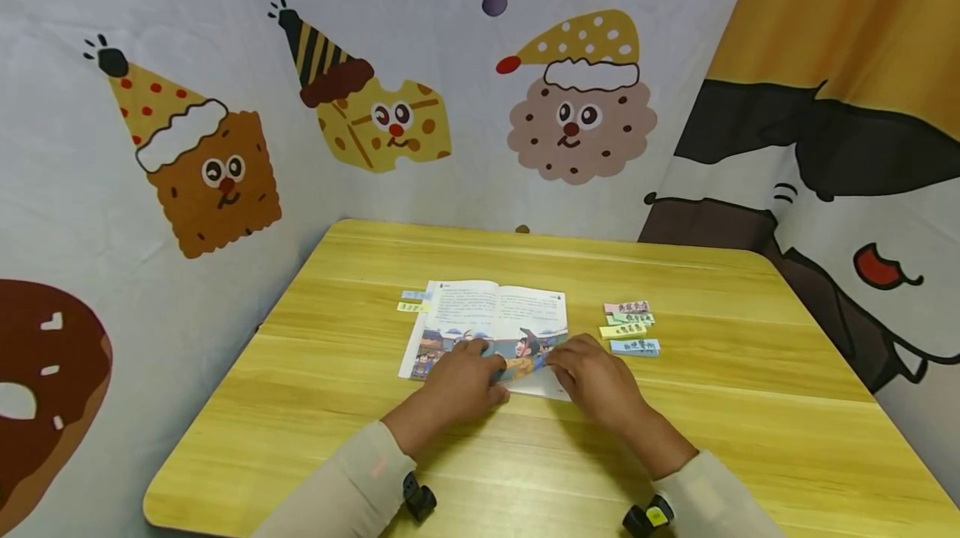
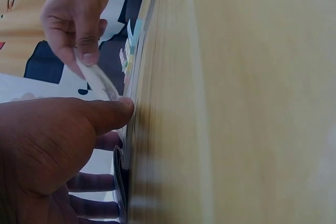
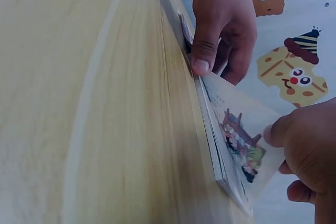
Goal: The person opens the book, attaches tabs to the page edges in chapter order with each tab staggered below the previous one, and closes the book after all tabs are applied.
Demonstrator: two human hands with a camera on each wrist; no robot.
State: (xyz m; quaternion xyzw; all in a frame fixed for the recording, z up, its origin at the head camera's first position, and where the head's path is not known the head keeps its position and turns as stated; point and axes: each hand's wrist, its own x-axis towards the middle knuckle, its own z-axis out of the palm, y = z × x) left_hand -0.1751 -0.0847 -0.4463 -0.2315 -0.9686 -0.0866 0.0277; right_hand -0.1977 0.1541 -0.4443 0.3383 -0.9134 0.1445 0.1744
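Observation:
An open illustrated book [image 1: 528, 300] lies on the table, with printed text above and coloured pictures below. My left hand [image 1: 461, 379] rests on its lower part near the fold, and in the left wrist view its fingers [image 2: 94, 182] reach across the pages with the thumb at the bottom edge. The lower outer corner of the right-hand page [image 3: 247, 145] is pinched between thumb and fingers of my right hand [image 1: 600, 379]. That page is lifted and bent, apart from the pages below it. Blue and yellow tabs [image 1: 414, 306] stick out from the book's left side.
Several handwritten paper strips [image 1: 628, 331], pink, green, yellow and blue, lie to the right of the book. The wooden table [image 1: 315, 413] has rounded corners. Behind it hangs a white cloth [image 1: 465, 196] printed with cartoon snacks.

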